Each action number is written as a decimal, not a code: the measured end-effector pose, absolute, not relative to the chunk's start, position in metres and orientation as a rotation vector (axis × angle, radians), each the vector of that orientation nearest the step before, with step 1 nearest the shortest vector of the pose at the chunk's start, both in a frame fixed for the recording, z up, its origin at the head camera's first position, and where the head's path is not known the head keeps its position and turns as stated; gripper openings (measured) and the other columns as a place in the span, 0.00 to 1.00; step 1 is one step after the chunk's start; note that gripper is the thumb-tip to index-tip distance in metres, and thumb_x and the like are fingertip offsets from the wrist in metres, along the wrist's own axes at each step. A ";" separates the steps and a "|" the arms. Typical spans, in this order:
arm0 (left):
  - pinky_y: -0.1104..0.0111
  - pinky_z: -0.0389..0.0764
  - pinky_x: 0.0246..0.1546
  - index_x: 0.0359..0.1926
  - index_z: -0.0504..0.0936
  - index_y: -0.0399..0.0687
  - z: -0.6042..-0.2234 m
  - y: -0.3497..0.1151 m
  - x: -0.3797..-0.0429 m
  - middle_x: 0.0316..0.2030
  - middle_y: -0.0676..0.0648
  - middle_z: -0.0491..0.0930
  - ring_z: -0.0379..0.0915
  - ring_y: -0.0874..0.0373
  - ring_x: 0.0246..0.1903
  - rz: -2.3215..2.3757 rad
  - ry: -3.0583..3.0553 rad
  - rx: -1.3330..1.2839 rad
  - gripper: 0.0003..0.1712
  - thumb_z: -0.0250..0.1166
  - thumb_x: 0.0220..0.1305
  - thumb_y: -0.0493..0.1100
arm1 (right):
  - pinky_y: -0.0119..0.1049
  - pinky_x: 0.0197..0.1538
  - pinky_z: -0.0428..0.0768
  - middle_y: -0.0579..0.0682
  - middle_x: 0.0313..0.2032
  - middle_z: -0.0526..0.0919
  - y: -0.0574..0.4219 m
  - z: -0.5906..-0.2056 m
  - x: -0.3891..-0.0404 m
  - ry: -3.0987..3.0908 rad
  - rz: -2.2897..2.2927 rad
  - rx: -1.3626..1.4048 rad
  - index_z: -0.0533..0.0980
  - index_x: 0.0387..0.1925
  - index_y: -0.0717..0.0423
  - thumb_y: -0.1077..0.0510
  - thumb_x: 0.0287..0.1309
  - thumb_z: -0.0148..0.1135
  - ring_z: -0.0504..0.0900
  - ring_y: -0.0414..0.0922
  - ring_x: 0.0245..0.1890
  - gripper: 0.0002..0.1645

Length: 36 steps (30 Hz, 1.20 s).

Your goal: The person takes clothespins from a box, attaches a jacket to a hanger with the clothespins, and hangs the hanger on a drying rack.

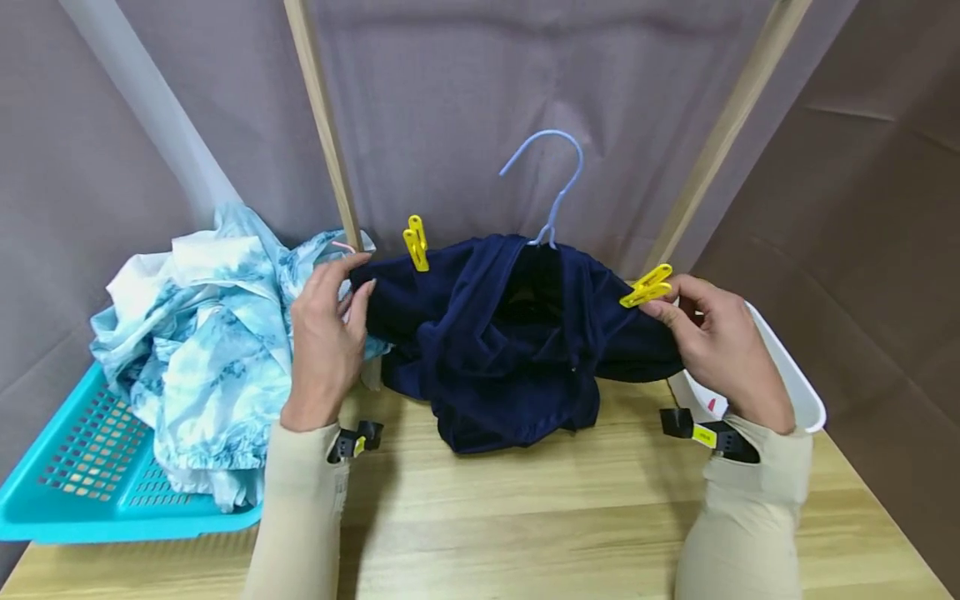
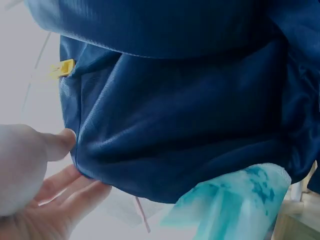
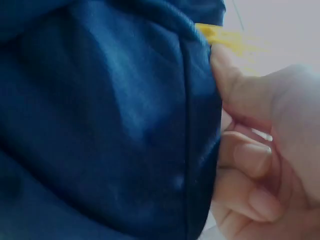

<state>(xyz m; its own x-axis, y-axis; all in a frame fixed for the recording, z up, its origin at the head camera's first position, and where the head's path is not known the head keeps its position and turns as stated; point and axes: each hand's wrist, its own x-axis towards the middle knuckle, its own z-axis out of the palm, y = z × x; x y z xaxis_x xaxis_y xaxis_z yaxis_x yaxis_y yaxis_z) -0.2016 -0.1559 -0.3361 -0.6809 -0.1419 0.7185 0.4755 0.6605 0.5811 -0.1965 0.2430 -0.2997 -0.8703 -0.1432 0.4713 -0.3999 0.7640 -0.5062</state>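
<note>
A navy jacket point(image 1: 495, 367), its front edges parted, is on a light blue wire hanger point(image 1: 577, 162) whose hook rises above the neckline. One yellow clothespin point(image 1: 416, 243) is clipped on its left shoulder and another yellow clothespin point(image 1: 647, 287) on its right shoulder. My left hand point(image 1: 327, 329) pinches the left end of the cloth, thumb in front and fingers behind, as the left wrist view shows. At the opposite end my right hand point(image 1: 723, 342) grips the jacket's edge just below the clothespin, fingers curled behind the cloth point(image 3: 150, 125).
A turquoise basket point(image 1: 135, 527) at left holds a blue-and-white tie-dye garment point(image 1: 217, 358). Behind my right hand is a white tray point(image 1: 795, 375). Two wooden posts point(image 1: 322, 108) rise behind the jacket, before a grey cloth backdrop. Below lies the wooden table point(image 1: 525, 517).
</note>
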 end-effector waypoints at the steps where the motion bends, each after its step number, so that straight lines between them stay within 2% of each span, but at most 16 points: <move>1: 0.55 0.83 0.55 0.61 0.80 0.42 -0.336 -0.155 -0.201 0.56 0.39 0.80 0.78 0.47 0.59 -1.021 -2.105 -0.257 0.18 0.62 0.72 0.37 | 0.33 0.27 0.61 0.47 0.26 0.73 0.244 -0.299 -0.196 -2.556 0.885 0.384 0.78 0.35 0.53 0.53 0.67 0.66 0.66 0.40 0.24 0.08; 5: 0.55 0.82 0.59 0.66 0.76 0.41 -0.332 -0.149 -0.199 0.59 0.37 0.77 0.75 0.45 0.61 -1.024 -2.112 -0.260 0.23 0.62 0.72 0.37 | 0.31 0.30 0.65 0.40 0.29 0.79 0.248 -0.294 -0.191 -2.560 0.977 0.306 0.80 0.37 0.53 0.52 0.67 0.66 0.70 0.39 0.28 0.09; 10: 0.59 0.86 0.51 0.61 0.77 0.36 -0.325 -0.140 -0.191 0.52 0.36 0.77 0.77 0.47 0.53 -1.024 -2.107 -0.297 0.19 0.61 0.72 0.36 | 0.34 0.28 0.66 0.40 0.33 0.77 0.237 -0.289 -0.182 -2.611 1.144 0.317 0.79 0.41 0.55 0.49 0.71 0.61 0.69 0.41 0.27 0.12; 12: 0.61 0.86 0.46 0.57 0.79 0.36 -0.321 -0.134 -0.186 0.48 0.37 0.78 0.79 0.48 0.49 -1.011 -2.106 -0.353 0.16 0.61 0.72 0.36 | 0.36 0.26 0.65 0.41 0.32 0.73 0.226 -0.285 -0.178 -2.643 1.247 0.349 0.78 0.43 0.55 0.48 0.73 0.59 0.67 0.42 0.25 0.14; 14: 0.63 0.85 0.41 0.53 0.81 0.36 -0.315 -0.126 -0.179 0.44 0.39 0.80 0.80 0.51 0.44 -1.011 -2.113 -0.425 0.12 0.62 0.72 0.36 | 0.39 0.22 0.63 0.41 0.26 0.68 0.212 -0.282 -0.174 -2.654 1.419 0.380 0.76 0.43 0.56 0.48 0.73 0.59 0.64 0.42 0.20 0.15; 17: 0.66 0.83 0.36 0.48 0.83 0.39 -0.306 -0.108 -0.165 0.39 0.44 0.81 0.79 0.57 0.37 -1.048 -2.148 -0.546 0.09 0.63 0.71 0.37 | 0.38 0.16 0.60 0.40 0.20 0.62 0.188 -0.279 -0.168 -2.642 1.690 0.407 0.73 0.43 0.56 0.48 0.73 0.59 0.60 0.40 0.15 0.14; 23: 0.73 0.82 0.34 0.51 0.82 0.46 -0.290 -0.072 -0.130 0.36 0.52 0.80 0.76 0.66 0.34 -1.274 -2.366 -0.735 0.12 0.67 0.70 0.44 | 0.29 0.15 0.60 0.40 0.18 0.63 0.137 -0.284 -0.159 -2.423 2.160 0.463 0.70 0.40 0.59 0.57 0.74 0.57 0.60 0.36 0.12 0.09; 26: 0.75 0.83 0.33 0.50 0.80 0.47 -0.285 -0.063 -0.118 0.37 0.53 0.80 0.77 0.68 0.32 -1.388 -2.451 -0.684 0.15 0.71 0.66 0.45 | 0.27 0.15 0.59 0.40 0.19 0.66 0.118 -0.289 -0.156 -2.316 2.293 0.468 0.71 0.39 0.59 0.59 0.73 0.58 0.60 0.35 0.11 0.07; 31: 0.74 0.84 0.30 0.41 0.80 0.44 -0.281 -0.064 -0.111 0.30 0.50 0.83 0.79 0.67 0.27 -1.523 -2.456 -0.492 0.15 0.77 0.57 0.40 | 0.25 0.18 0.63 0.41 0.22 0.73 0.099 -0.298 -0.152 -2.210 2.370 0.447 0.74 0.36 0.58 0.65 0.67 0.63 0.64 0.34 0.13 0.05; 36: 0.74 0.82 0.28 0.37 0.81 0.44 -0.277 -0.069 -0.107 0.26 0.50 0.83 0.79 0.67 0.23 -1.534 -2.542 -0.370 0.10 0.75 0.59 0.39 | 0.24 0.21 0.67 0.41 0.26 0.79 0.089 -0.303 -0.151 -2.140 2.416 0.446 0.75 0.33 0.55 0.67 0.62 0.68 0.69 0.34 0.18 0.08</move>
